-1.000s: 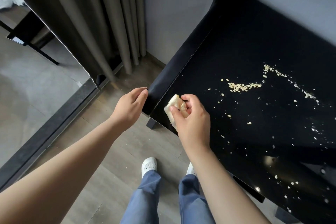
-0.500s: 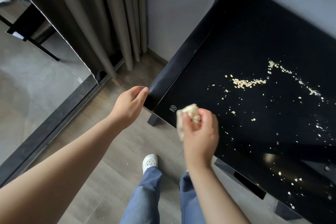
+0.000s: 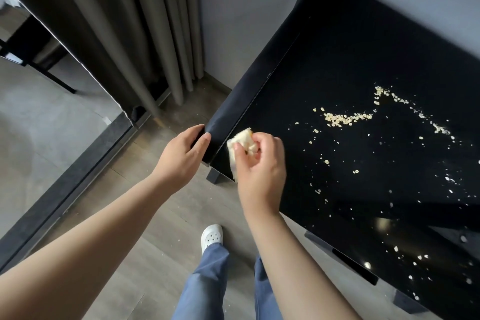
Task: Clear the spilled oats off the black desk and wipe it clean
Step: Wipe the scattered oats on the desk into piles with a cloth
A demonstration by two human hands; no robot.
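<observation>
A glossy black desk (image 3: 337,60) fills the right side, strewn with pale oats (image 3: 345,119): a dense line near the middle and scattered flakes toward the near right edge. My right hand (image 3: 259,171) pinches a crumpled pale-yellow cloth (image 3: 242,143) just above the desk's near left corner. My left hand (image 3: 181,156) is at the corner itself, its curled fingers against the dark left edge of the desk.
Grey curtains (image 3: 155,21) hang at the back left beside a grey wall (image 3: 246,8). Wood-look floor (image 3: 155,254) lies below, with a few oat flakes on it. My white shoe (image 3: 212,235) and blue trouser legs stand by the desk's front edge.
My right hand with the cloth drew back off the desk edge, then returned up and left to the corner. My left hand reached onto the desk's corner edge.
</observation>
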